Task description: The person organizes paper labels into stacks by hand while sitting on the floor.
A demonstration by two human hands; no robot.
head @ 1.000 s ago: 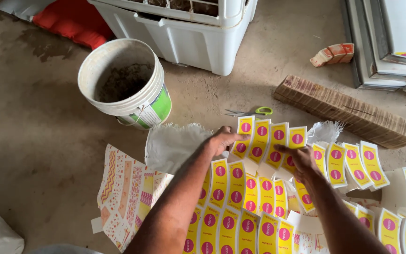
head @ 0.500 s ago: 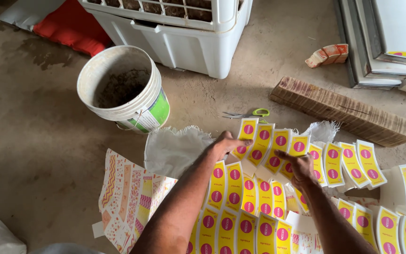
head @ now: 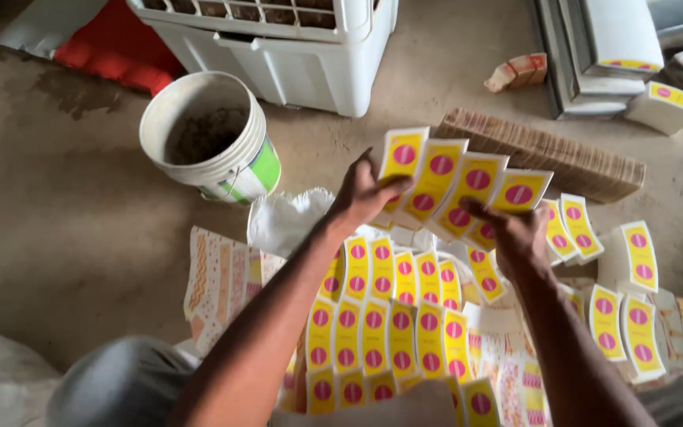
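- The left hand (head: 361, 194), at the centre of the frame, pinches the left end of a fanned row of yellow paper cut-outs with pink round marks (head: 456, 178); its thumb lies across the face of the first sheet and its fingers are hidden behind.
- The right hand (head: 515, 233), just right of centre, grips the lower right edge of the same fan, its fingers curled and pressed against the undersides of the sheets.
- The fan is lifted above the floor, spread from centre toward upper right.
- Below the hands, overlapping rows of yellow cut-outs on the floor (head: 393, 328) fill the lower centre; more lie at the right (head: 630, 304).
- A crumpled white cloth (head: 286, 221) lies just left of the left hand.
- Orange-and-white patterned paper sheets (head: 219, 281) lie at the lower left of the rows.
- A dirty white plastic bucket with a green label (head: 211, 134) stands at the upper left.
- A white slatted plastic crate (head: 294, 47) sits at the top centre, just beside the bucket.
- A long stack of brown card pieces (head: 555, 150) lies behind the fan, at the upper right.
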